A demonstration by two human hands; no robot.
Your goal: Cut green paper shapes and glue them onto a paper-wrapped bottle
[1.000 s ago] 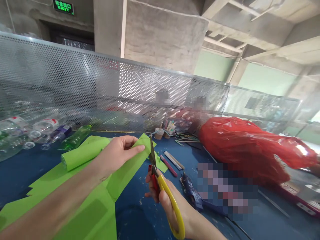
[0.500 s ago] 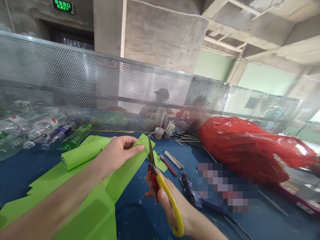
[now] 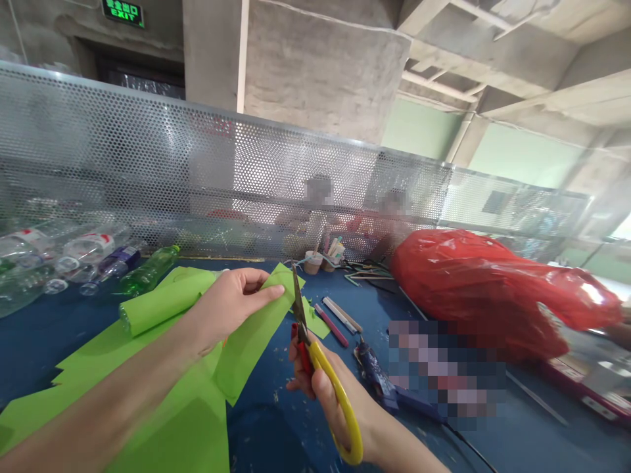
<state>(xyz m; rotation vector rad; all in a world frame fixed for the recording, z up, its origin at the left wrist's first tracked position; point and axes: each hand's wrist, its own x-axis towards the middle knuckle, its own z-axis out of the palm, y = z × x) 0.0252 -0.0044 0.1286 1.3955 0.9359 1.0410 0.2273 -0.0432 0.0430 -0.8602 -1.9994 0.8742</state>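
Two hands [image 3: 231,305]: green paper [image 3: 254,348] left, scissors [image 3: 338,386] right, apparently touching.

The place looks like a shared craft workshop, with a blue worktable [image 3: 269,430] holding a glue gun [image 3: 377,378], markers [image 3: 335,322] and plastic bottles [image 3: 150,270]. Beyond a perforated metal divider [image 3: 123,157], people sit under bare concrete beams, and a green exit sign [image 3: 123,11] hangs at far left.
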